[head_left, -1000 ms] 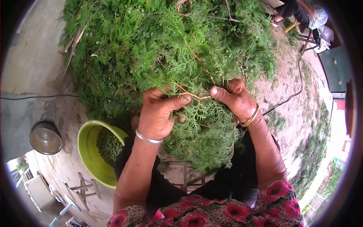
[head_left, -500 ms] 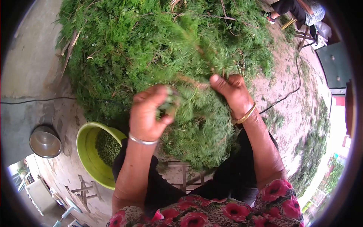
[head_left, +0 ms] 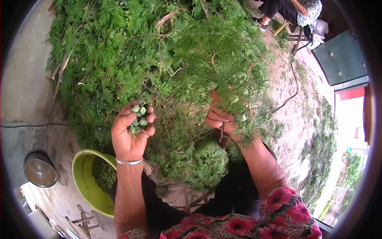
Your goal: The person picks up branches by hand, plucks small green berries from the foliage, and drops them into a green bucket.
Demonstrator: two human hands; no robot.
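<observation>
My left hand (head_left: 131,129) is palm up, fingers curled around several pale green seed cones (head_left: 139,115). In my right hand (head_left: 223,115) is the stem of a leafy evergreen branch (head_left: 234,67), the fingers closed round it. A few round green cones (head_left: 233,98) show among its fronds, close to the fingers. The branch partly hides the right wrist. Beyond both hands spreads a big heap of cut evergreen branches (head_left: 107,51). A yellow-green tub (head_left: 81,179), partly filled with small green cones (head_left: 104,175), stands left of my left forearm.
A metal bowl (head_left: 40,170) rests on the floor at the left. A black cable (head_left: 296,87) runs along the right. Another person (head_left: 294,12) sits at the upper right near a green metal box (head_left: 342,59). A wooden stool frame (head_left: 85,219) is lower left.
My left hand has moved left and turned palm up, showing the cones in it. The branch in my right hand has swung right, over the wrist. The view has shifted slightly.
</observation>
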